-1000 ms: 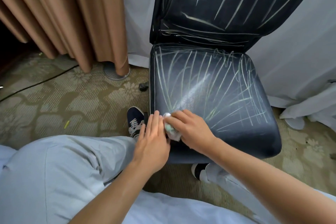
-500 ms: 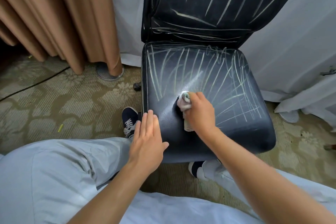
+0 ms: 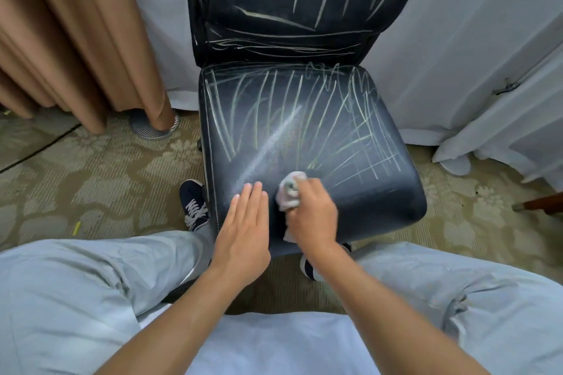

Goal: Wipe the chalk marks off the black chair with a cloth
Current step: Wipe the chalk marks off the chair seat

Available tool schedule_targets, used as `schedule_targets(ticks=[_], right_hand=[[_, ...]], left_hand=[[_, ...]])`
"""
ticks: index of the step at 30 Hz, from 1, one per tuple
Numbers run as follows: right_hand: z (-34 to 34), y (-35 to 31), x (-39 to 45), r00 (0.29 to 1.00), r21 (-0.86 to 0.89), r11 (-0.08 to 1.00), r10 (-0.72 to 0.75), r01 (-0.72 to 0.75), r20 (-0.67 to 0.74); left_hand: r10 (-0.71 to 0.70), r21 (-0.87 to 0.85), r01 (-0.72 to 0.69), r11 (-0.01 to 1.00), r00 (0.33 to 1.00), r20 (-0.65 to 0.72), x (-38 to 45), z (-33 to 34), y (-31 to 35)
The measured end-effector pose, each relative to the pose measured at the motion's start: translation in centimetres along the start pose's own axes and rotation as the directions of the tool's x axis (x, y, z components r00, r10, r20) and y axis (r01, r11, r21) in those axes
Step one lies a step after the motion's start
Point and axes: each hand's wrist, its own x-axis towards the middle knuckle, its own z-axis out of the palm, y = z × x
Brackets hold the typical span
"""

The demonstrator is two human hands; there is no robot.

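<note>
The black chair (image 3: 374, 201) stands in front of me, its seat and backrest covered in pale chalk marks (image 3: 323, 119). A smeared streak runs diagonally across the seat's front left. My right hand (image 3: 313, 216) grips a bunched pale cloth (image 3: 289, 190) and presses it on the seat near the front edge. My left hand (image 3: 243, 228) lies flat, fingers straight, on the seat's front left corner, just left of the cloth.
Brown curtains (image 3: 76, 39) hang at the left, white drapes (image 3: 472, 55) behind and to the right. A round floor plate (image 3: 152, 128) and a black cable (image 3: 39, 146) lie on the patterned carpet. My knees and shoes flank the seat's front. A wooden leg (image 3: 539, 204) juts in at right.
My right hand has drawn the cloth back from mid-seat toward the front edge. My left hand stays flat on the front left corner.
</note>
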Motion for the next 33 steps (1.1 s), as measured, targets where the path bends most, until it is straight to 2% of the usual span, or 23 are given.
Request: schedule_targets(ticks=[2,4,5,7,8,9,10,12,14,15,16,18,19,20,21,22,24,26,28,29,31,32,33], right_hand=[[0.3,-0.4,-1.2,0.966,0.007,0.971,-0.240,0.240,0.101],[-1.3,2.4,-0.3,0.922,-0.061,0.929,-0.353,0.365,0.157],[-2.1,4.3,0.5,0.945,-0.120,0.942,-0.298,0.314,0.132],[-3.4,7.9,1.5,0.999,-0.118,0.993,0.018,-0.021,-0.033],[-3.5,8.6,1.4,0.980,-0.062,0.982,0.172,-0.178,-0.101],[-3.3,8.2,1.0,0.964,-0.023,0.972,0.230,-0.235,-0.138],[-2.7,7.3,0.4,0.973,-0.011,0.981,0.189,-0.192,-0.132],[-1.1,4.8,-1.8,0.998,-0.015,0.998,-0.060,0.059,-0.036],[-0.7,4.2,-3.0,0.954,-0.035,0.956,-0.286,0.290,0.091],[-1.3,5.1,-2.5,0.935,-0.050,0.939,-0.333,0.341,0.119],[-2.0,6.5,-1.6,0.943,-0.085,0.942,-0.315,0.325,0.111],[-3.7,9.6,-0.4,0.995,-0.128,0.987,-0.098,0.098,0.012],[-4.4,10.9,0.1,0.993,-0.077,0.993,0.084,-0.090,-0.079],[-4.7,11.4,0.3,0.957,0.013,0.966,0.256,-0.257,-0.135],[-4.6,10.8,0.4,0.924,0.079,0.937,0.350,-0.342,-0.153],[-4.1,9.4,0.3,0.928,0.100,0.938,0.344,-0.332,-0.142],[-2.4,6.4,-0.7,0.994,0.054,0.994,0.100,-0.098,-0.042],[-2.0,5.9,-1.4,0.980,-0.009,0.983,-0.181,0.182,0.080],[-3.8,9.1,0.2,0.964,-0.079,0.963,-0.249,0.257,0.096],[-5.0,11.2,1.0,0.981,-0.137,0.972,-0.180,0.188,0.069],[-7.1,15.4,2.4,0.988,-0.144,0.979,0.137,-0.145,-0.067],[-7.7,16.7,2.8,0.944,-0.085,0.946,0.303,-0.314,-0.128],[-7.8,17.0,2.8,0.905,-0.034,0.914,0.394,-0.404,-0.158]], left_hand=[[-0.014,-0.008,0.014,1.000,1.000,-0.008,0.0,0.6,0.2],[-0.015,-0.005,0.015,1.000,1.000,-0.017,-0.1,1.1,-0.2],[-0.006,0.008,0.006,1.000,1.000,-0.015,-0.1,1.2,-0.4],[0.020,0.054,-0.020,0.998,1.000,-0.001,-0.1,1.4,-0.7],[0.025,0.070,-0.026,0.997,1.000,0.010,0.0,1.5,-0.6],[0.026,0.068,-0.028,0.997,0.999,0.020,0.1,1.6,-0.4],[0.027,0.053,-0.029,0.998,0.999,0.035,0.3,1.6,-0.1],[0.038,0.039,-0.041,0.998,0.998,0.059,0.5,1.6,0.2],[0.055,0.060,-0.059,0.997,0.997,0.059,0.6,1.6,0.1],[0.063,0.079,-0.067,0.995,0.996,0.059,0.5,1.6,0.0],[0.067,0.100,-0.073,0.992,0.996,0.062,0.5,1.5,-0.1],[0.059,0.129,-0.067,0.989,0.996,0.066,0.3,1.5,-0.4],[0.043,0.136,-0.051,0.989,0.997,0.064,0.3,1.5,-0.3],[0.023,0.139,-0.033,0.990,0.997,0.068,0.4,1.4,0.1],[0.013,0.143,-0.024,0.989,0.997,0.074,0.5,1.2,0.8],[0.026,0.153,-0.038,0.987,0.997,0.076,0.7,1.1,1.9],[0.113,0.171,-0.123,0.978,0.991,0.065,1.0,1.4,3.8],[0.152,0.166,-0.159,0.973,0.987,0.052,1.4,2.0,4.4],[0.160,0.193,-0.168,0.967,0.986,0.056,1.4,2.6,3.8],[0.163,0.204,-0.174,0.963,0.984,0.072,1.3,2.8,3.5],[0.157,0.201,-0.172,0.964,0.984,0.089,1.2,3.1,3.1],[0.150,0.193,-0.166,0.967,0.984,0.091,1.2,3.2,3.3],[0.145,0.189,-0.160,0.969,0.985,0.093,1.2,3.1,3.6]])
